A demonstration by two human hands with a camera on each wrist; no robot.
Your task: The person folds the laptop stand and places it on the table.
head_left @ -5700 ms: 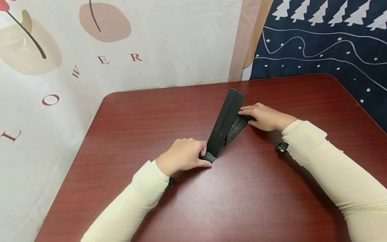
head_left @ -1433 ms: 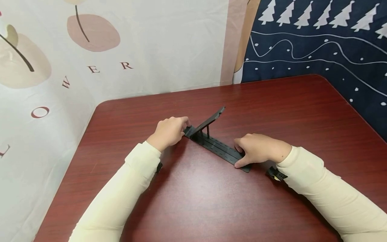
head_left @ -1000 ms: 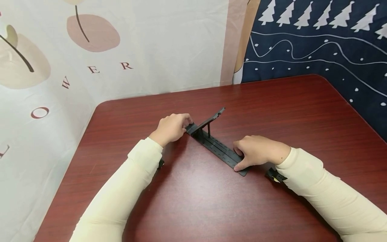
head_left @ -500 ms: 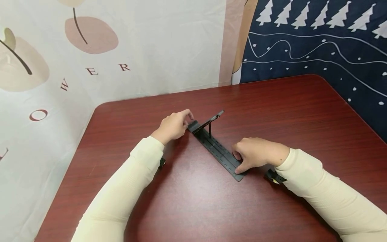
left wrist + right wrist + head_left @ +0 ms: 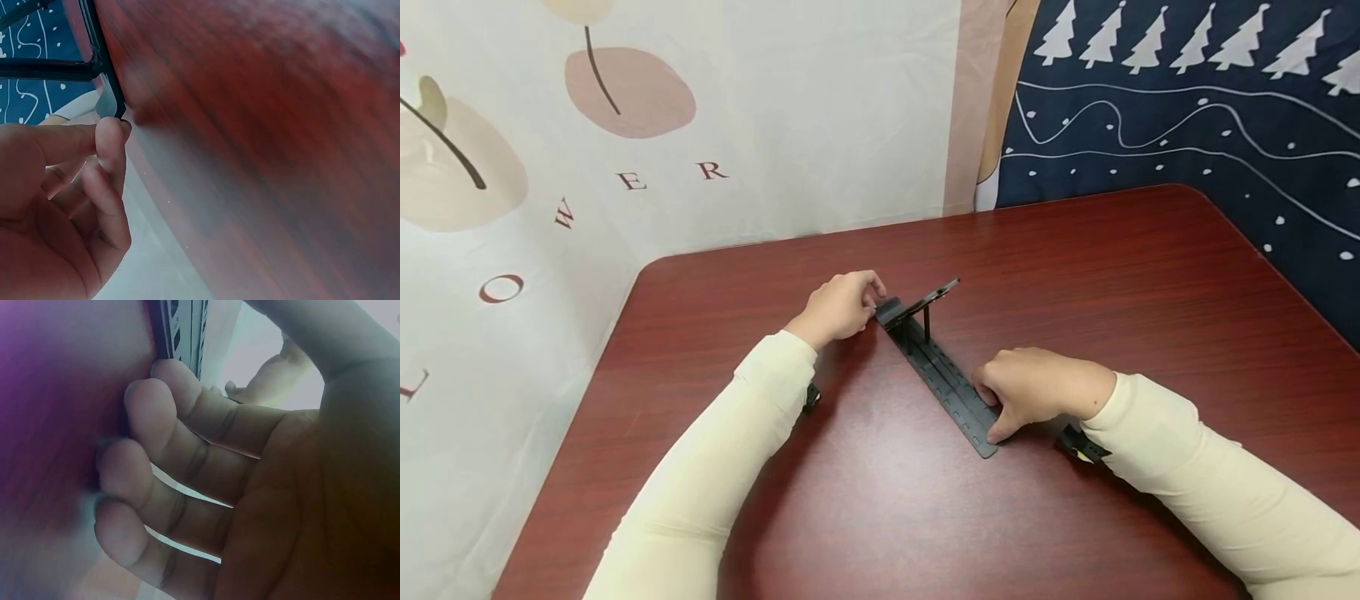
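A black folding laptop stand lies slantwise on the table, its long slotted base running from far left to near right. Its upper panel is tilted up, with a thin strut under it. At the far end, my left hand pinches the stand's lip; the left wrist view shows thumb and index fingertips meeting at the corner of the stand. My right hand grips the base near its close end, thumb on one edge, fingers along the other. The base part under that hand is hidden.
The reddish-brown wooden table carries the stand. A pale printed cloth hangs behind and left, a dark blue tree-patterned cloth at the back right. Dark wrist devices sit below both cuffs.
Earlier the stand faced another way, its broad panel toward me. Over the last second its near end has swung toward me and leftward, its far end slightly right, both hands moving with it.
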